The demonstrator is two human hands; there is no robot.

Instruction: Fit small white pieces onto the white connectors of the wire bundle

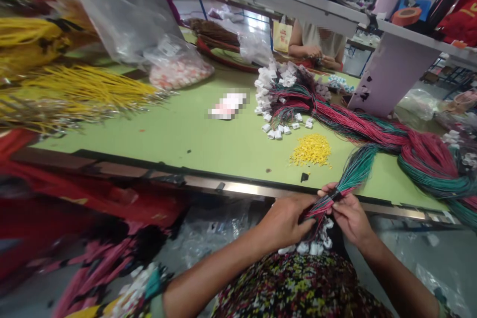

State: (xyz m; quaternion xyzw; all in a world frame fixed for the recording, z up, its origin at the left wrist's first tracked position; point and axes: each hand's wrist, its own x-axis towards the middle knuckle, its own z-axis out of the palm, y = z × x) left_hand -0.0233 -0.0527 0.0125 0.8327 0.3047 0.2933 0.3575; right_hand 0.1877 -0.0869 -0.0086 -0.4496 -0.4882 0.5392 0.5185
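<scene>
- Left hand (285,221) and right hand (350,218) meet just past the near edge of the bench (149,144), both closed on a red-and-green wire bundle (328,203).
- The fingers (348,213) of the right hand pinch the bundle beside a small black band (336,195); the left hand's fingers wrap its other side.
- White connectors (311,247) hang from the bundle's end below the hands.
- The bundle runs up across the bench's right side into a long red-and-green wire loop (421,151), ending at a heap of white connectors (268,99) near the far edge.
- A scatter of small yellow pieces (311,150) lies between that heap and the near edge.
- Yellow wire bundles (85,87) lie along the left edge, beside a clear bag of pinkish parts (179,72).
- Across the bench, a co-worker's hands (316,54) work at something small under a shelf (298,0).
</scene>
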